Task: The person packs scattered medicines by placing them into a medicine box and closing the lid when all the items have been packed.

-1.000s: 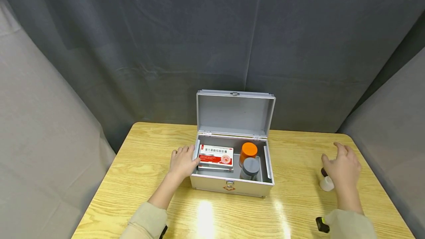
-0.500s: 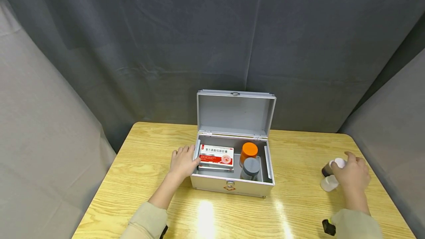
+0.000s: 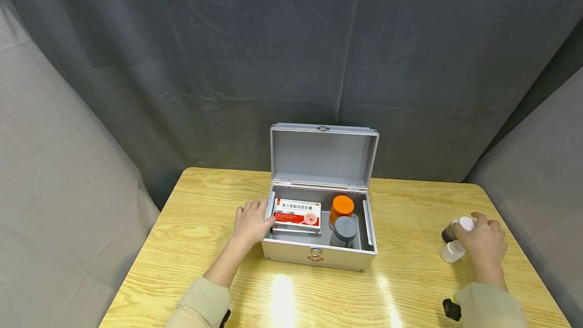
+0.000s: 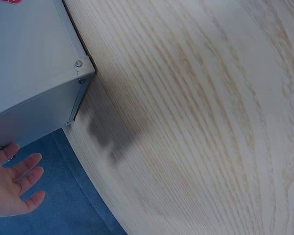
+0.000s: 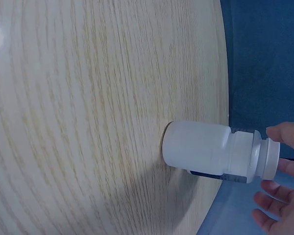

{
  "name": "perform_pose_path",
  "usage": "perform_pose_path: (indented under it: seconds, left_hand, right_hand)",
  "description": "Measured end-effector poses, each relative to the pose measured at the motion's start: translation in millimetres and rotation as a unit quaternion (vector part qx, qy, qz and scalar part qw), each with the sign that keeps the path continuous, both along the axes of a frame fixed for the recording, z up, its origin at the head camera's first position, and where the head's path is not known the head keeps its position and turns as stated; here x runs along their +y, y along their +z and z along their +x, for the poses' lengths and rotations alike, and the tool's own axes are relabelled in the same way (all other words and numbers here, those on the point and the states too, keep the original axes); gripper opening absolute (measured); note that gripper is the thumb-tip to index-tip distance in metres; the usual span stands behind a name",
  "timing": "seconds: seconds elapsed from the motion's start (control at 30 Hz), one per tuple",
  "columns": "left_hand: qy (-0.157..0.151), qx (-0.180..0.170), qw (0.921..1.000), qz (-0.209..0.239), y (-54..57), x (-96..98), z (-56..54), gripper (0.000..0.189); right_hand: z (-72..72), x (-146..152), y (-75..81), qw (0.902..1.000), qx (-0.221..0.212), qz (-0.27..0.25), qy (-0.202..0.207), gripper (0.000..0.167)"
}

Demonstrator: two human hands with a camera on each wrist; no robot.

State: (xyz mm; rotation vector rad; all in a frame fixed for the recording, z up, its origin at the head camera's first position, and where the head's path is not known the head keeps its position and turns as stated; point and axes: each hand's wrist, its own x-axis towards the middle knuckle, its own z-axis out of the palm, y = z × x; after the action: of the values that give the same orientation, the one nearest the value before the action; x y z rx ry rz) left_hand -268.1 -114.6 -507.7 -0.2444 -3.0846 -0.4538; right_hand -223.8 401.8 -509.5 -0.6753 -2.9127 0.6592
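A silver metal medicine case [image 3: 291,257] stands with its lid raised. My left hand [image 3: 251,222] rests at its left rim, thumb over the edge; in the left wrist view the other fingers [image 4: 27,181] are spread loosely outside it. Inside lie a red-and-white medicine carton [image 3: 298,212] on another flat box, an orange-capped bottle [image 3: 340,209] and a grey-capped bottle [image 3: 344,231]. On the right, my right hand [image 3: 483,239] holds the white cap [image 5: 270,159] of a dark-labelled pill bottle [image 3: 448,233] between thumb and fingers. A white bottle [image 5: 198,145] stands right beside it, nearer me.
The wooden table [image 3: 405,292] has rounded far corners. A dark curtain [image 3: 309,65] hangs behind it, and pale cloth panels [image 3: 546,191] flank both sides. The raised lid [image 3: 323,153] stands up at the back of the case.
My right hand has moved right and toward me, onto the dark-labelled bottle's cap, then stayed nearly still. Both bottles show more clearly now. The left hand has not moved.
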Motion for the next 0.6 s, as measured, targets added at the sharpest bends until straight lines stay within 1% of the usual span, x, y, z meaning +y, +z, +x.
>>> perform_pose_path:
  seconds: [0.2,0.37,0.6]
  left_hand:
    - [0.002,-0.001,1.0000,-0.001,1.2,0.3,0.4,0.060]
    - [0.001,0.000,1.0000,-0.001,0.1,-0.3,-0.4,0.060]
    - [-0.001,0.001,1.0000,0.000,0.0,-0.6,0.1,0.060]
  right_hand:
    - [-0.2,0.4,-2.3,0.9999,-0.012,-0.007,-0.003,0.068]
    - [-0.8,-0.4,-6.6,0.9997,-0.010,-0.017,-0.015,0.065]
    - [-2.6,1.0,-9.3,0.9995,-0.015,-0.019,-0.020,0.065]
